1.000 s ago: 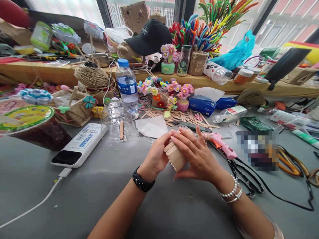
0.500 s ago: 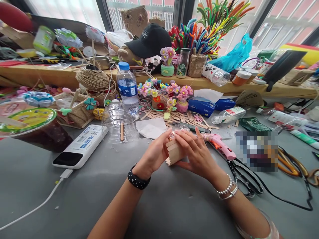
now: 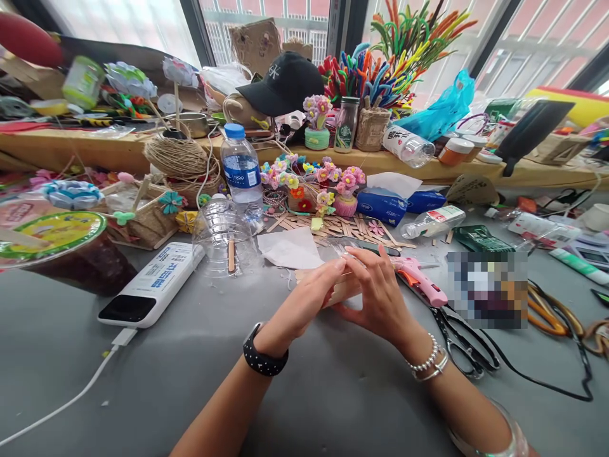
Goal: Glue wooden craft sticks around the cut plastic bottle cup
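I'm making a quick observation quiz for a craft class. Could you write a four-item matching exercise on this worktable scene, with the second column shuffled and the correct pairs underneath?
1. wooden-stick piece
2. glue gun
3. power bank
4. cap

A. white, with a cable at its near end
B. black, up by the windows
C. between the left hand and the right hand
D. pink, just beyond the scissors' handles

Pairs: 1-C, 2-D, 3-A, 4-B

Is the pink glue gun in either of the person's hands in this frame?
No: the left hand and right hand are on the wooden-stick piece, while the pink glue gun lies to their right.
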Available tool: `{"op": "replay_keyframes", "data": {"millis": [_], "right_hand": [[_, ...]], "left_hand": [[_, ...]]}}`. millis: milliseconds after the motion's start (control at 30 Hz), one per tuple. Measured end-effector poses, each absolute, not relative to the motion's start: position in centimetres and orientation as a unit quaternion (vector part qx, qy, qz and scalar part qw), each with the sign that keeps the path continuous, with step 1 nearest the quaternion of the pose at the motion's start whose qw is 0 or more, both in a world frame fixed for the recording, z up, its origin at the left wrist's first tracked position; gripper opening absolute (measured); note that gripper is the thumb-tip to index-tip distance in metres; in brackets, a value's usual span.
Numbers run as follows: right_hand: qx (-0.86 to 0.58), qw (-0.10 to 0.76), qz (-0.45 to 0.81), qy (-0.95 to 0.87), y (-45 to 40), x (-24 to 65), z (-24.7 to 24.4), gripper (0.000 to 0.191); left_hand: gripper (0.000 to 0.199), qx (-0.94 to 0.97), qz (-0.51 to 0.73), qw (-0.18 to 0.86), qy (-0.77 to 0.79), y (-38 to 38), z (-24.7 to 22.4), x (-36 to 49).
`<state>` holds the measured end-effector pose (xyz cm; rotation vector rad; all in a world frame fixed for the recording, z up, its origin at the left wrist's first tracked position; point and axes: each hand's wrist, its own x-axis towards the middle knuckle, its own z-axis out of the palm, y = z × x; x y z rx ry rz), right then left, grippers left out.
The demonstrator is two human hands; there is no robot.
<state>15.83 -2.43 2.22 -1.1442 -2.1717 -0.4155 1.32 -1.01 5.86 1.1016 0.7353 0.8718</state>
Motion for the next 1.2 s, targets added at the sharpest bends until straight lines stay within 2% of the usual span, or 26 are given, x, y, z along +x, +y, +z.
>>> {"op": "replay_keyframes", "data": {"millis": [233, 400, 500, 600, 667, 833, 1000, 1067, 1200], "right_hand": [[-0.451, 0.31, -0.141, -0.825, -2.3, 15.7, 1.9, 0.081], [-0.435, 0.361, -0.149, -0.811, -2.1, 15.9, 1.6, 0.086], [-0.445, 0.403, -0.142, -0.787, -2.0, 16.0, 1.7, 0.086], [-0.458, 0.46, -0.108, -0.753, -2.0, 16.1, 2.0, 0.091], [-0.467, 0.497, -0.069, -0.728, -2.1, 16.1, 2.2, 0.094], [-0.452, 0.559, 0.019, -0.694, -2.3, 15.6, 2.1, 0.105], [-0.411, 0.545, 0.045, -0.729, -2.5, 15.3, 1.9, 0.118], [-0.391, 0.535, 0.072, -0.745, -2.7, 15.3, 1.9, 0.116], [-0.386, 0.554, 0.178, -0.715, -2.7, 15.1, 1.8, 0.088]], "left_hand": [[0.032, 0.58, 0.349, 0.654, 0.337, -1.2, 5.8, 1.6], [0.03, 0.527, 0.335, 0.722, 0.297, -1.4, 6.6, 1.1], [0.025, 0.514, 0.423, 0.682, 0.302, -1.1, 7.5, -0.1], [0.023, 0.508, 0.593, 0.548, 0.301, -0.1, 7.4, -1.1], [0.026, 0.501, 0.651, 0.48, 0.307, 0.6, 6.7, -1.1], [0.052, 0.484, 0.633, 0.545, 0.259, 0.5, 4.4, 1.5], [0.052, 0.449, 0.682, 0.53, 0.229, -1.2, 4.5, 2.9], [0.053, 0.434, 0.697, 0.522, 0.232, -1.4, 4.8, 2.7], [0.051, 0.442, 0.7, 0.501, 0.252, -1.5, 4.8, 2.4]]}}
